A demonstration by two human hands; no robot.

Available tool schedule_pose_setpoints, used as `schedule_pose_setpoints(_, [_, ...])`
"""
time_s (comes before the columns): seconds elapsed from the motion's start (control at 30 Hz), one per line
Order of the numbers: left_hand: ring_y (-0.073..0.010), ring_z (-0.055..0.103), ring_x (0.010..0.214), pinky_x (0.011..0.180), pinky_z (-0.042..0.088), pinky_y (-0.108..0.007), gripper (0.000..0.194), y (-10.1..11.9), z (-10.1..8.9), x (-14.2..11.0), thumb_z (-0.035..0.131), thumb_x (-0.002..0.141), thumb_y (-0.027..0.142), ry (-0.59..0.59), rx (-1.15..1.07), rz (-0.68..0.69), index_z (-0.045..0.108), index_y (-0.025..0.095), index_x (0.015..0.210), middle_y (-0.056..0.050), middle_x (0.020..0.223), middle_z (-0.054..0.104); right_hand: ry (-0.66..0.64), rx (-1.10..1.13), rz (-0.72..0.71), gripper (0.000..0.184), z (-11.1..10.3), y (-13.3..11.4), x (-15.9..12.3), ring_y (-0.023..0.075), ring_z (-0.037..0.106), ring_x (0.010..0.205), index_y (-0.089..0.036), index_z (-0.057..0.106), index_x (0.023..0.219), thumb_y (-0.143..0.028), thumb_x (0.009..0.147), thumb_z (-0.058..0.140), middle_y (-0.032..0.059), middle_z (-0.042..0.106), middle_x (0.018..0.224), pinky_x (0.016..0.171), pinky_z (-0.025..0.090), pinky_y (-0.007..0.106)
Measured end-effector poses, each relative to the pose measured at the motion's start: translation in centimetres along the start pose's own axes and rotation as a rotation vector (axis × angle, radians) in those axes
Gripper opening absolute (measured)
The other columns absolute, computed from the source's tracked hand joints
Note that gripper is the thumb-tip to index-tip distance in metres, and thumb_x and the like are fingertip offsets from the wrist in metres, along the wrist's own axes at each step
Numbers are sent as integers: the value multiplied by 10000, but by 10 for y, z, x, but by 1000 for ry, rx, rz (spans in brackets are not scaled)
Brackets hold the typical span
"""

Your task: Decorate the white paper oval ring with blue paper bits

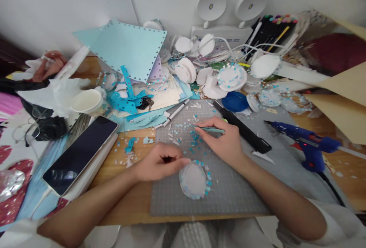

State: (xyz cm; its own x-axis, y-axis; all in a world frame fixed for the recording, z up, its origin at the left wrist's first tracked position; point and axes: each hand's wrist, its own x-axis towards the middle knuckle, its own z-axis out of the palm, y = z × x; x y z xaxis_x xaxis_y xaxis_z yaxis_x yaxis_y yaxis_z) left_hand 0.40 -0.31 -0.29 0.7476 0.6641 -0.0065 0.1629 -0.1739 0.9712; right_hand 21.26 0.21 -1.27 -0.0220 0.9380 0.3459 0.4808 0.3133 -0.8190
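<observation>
A round white paper disc (193, 182) with small blue star-shaped pieces around its rim is at the front of the grey cutting mat (168, 206). My left hand (161, 161) is curled at its upper left edge, thumb and fingers pinching the rim. In my right hand (225, 141) is a pair of teal tweezers (211, 129), pointing left over the mat. Beneath and beside their tips lie scattered small blue paper stars (195, 137) and white bits. Whether anything sits between the tips is too small to tell.
A blue glue gun (307, 141) rests at right. Behind the right hand lies a long black tool (243, 128). A phone (81, 154) and a paper cup (87, 101) are on the left. Several decorated discs (232, 77), blue paper (128, 47) and a twin-head lamp (220, 30) crowd the back.
</observation>
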Motion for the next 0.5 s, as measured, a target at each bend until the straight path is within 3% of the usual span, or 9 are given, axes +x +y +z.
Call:
schedule_pose_setpoints(0.13, [-67, 329, 473, 463, 243, -214, 489, -2, -3, 0, 440, 924, 404, 126, -138, -113, 454, 136, 516, 31, 491, 388, -19, -31, -38, 26, 5, 5, -2, 190, 677, 818, -214, 663, 813, -221, 788, 661, 28, 727, 854, 778, 522, 337])
schedule_pose_setpoints(0.23, [-63, 289, 453, 452, 214, -227, 515, -7, -3, -1, 443, 919, 439, 195, -239, -157, 476, 131, 508, 36, 481, 375, -15, -58, -72, 40, 7, 6, -2, 189, 685, 816, -220, 667, 818, -201, 785, 657, 18, 732, 856, 766, 528, 326])
schedule_pose_setpoints(0.5, [-66, 236, 437, 447, 161, -253, 512, -11, -2, 0, 486, 887, 472, 235, -352, -204, 473, 136, 500, 44, 460, 321, -1, -12, 30, 10, 5, 4, 2, 164, 674, 745, -212, 675, 774, -204, 771, 669, 0, 720, 784, 708, 522, 286])
